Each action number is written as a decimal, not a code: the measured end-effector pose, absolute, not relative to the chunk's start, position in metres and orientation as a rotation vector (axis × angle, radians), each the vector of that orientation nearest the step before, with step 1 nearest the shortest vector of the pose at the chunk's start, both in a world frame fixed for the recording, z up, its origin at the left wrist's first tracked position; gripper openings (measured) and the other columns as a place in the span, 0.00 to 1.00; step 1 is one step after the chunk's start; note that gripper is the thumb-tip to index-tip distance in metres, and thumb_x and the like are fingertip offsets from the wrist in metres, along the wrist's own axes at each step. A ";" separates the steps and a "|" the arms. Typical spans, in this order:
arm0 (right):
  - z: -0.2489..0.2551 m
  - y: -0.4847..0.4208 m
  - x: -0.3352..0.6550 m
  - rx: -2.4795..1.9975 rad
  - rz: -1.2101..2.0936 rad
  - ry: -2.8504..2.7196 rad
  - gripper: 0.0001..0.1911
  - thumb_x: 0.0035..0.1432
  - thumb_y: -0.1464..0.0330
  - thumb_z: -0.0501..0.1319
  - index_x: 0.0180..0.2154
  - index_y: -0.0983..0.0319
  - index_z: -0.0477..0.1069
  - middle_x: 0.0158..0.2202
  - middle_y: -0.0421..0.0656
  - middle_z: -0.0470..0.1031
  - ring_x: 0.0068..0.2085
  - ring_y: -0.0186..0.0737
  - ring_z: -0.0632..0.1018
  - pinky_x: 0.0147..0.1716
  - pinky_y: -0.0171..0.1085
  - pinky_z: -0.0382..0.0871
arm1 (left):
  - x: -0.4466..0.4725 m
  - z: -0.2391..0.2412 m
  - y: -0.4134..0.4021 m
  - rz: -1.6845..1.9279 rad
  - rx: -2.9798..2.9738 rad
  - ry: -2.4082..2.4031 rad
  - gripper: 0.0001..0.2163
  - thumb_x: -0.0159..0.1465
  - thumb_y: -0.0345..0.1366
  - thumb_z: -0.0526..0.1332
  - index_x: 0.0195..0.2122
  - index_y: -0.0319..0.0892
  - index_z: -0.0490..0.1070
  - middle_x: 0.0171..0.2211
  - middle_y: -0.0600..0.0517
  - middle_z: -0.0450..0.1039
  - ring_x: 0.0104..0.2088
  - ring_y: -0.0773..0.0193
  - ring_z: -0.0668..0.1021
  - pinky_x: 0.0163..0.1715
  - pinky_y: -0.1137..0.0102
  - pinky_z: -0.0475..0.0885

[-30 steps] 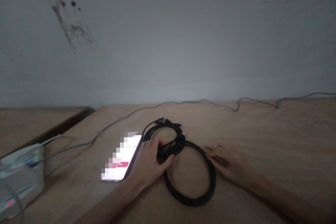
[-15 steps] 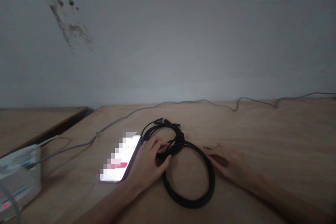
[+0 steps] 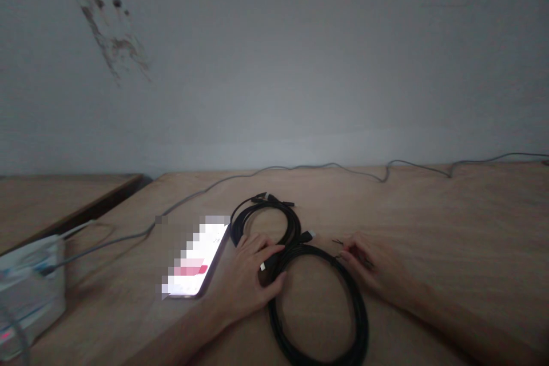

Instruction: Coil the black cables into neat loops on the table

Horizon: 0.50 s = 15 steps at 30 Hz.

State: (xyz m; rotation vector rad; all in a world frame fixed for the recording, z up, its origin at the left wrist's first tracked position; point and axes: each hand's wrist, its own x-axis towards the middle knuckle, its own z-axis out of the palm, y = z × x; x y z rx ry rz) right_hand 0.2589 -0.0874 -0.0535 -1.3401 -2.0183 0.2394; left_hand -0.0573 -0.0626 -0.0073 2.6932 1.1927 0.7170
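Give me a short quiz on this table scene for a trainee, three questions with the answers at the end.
1. True or false: the phone lies on the table to the left of the left hand.
2. What is the left hand touching? A) the black cables B) the phone C) the white box
3. How many loops do the black cables make?

Key: 1 true; 2 A; 3 two.

Two coils of black cable lie flat on the wooden table, touching in a figure eight. The upper coil ends in several small plugs at its far side. The larger lower coil runs out of view at the bottom. A black plug with a pale tip lies where the coils meet.
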 end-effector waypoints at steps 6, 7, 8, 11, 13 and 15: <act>-0.051 -0.087 0.257 -1.408 0.199 -1.942 0.17 0.70 0.56 0.57 0.33 0.57 0.74 0.27 0.40 0.76 0.28 0.40 0.75 0.28 0.36 0.65 | -0.059 -0.012 -0.061 0.690 2.708 1.143 0.17 0.64 0.41 0.67 0.54 0.45 0.77 0.47 0.45 0.74 0.50 0.48 0.76 0.54 0.50 0.71; -0.050 -0.087 0.257 -1.410 0.213 -1.923 0.17 0.70 0.56 0.57 0.33 0.58 0.74 0.26 0.40 0.76 0.27 0.39 0.75 0.27 0.36 0.65 | -0.059 -0.013 -0.061 0.691 2.708 1.131 0.18 0.65 0.41 0.67 0.55 0.46 0.77 0.47 0.45 0.74 0.50 0.48 0.75 0.54 0.50 0.70; -0.050 -0.087 0.256 -1.413 0.227 -1.902 0.18 0.70 0.55 0.57 0.32 0.58 0.74 0.26 0.40 0.76 0.27 0.39 0.75 0.26 0.36 0.65 | -0.060 -0.014 -0.060 0.693 2.710 1.126 0.17 0.65 0.42 0.66 0.55 0.46 0.77 0.47 0.45 0.73 0.50 0.48 0.75 0.55 0.49 0.70; -0.049 -0.085 0.256 -1.414 0.229 -1.849 0.20 0.70 0.54 0.57 0.30 0.57 0.75 0.25 0.40 0.77 0.26 0.39 0.75 0.25 0.36 0.66 | -0.060 -0.013 -0.060 0.681 2.724 1.115 0.18 0.65 0.42 0.67 0.55 0.45 0.77 0.47 0.45 0.73 0.51 0.47 0.75 0.55 0.48 0.70; -0.049 -0.085 0.257 -1.424 0.208 -1.833 0.21 0.70 0.53 0.57 0.29 0.57 0.76 0.24 0.40 0.77 0.26 0.40 0.75 0.26 0.36 0.66 | -0.060 -0.012 -0.061 0.666 2.734 1.098 0.18 0.65 0.41 0.67 0.55 0.44 0.78 0.47 0.44 0.74 0.51 0.46 0.75 0.55 0.47 0.70; -0.050 -0.084 0.258 -1.433 0.178 -1.841 0.21 0.69 0.52 0.58 0.29 0.57 0.76 0.24 0.40 0.76 0.26 0.40 0.76 0.26 0.37 0.67 | -0.058 -0.010 -0.062 0.657 2.742 1.076 0.18 0.65 0.41 0.68 0.54 0.43 0.78 0.46 0.44 0.75 0.50 0.46 0.75 0.54 0.47 0.70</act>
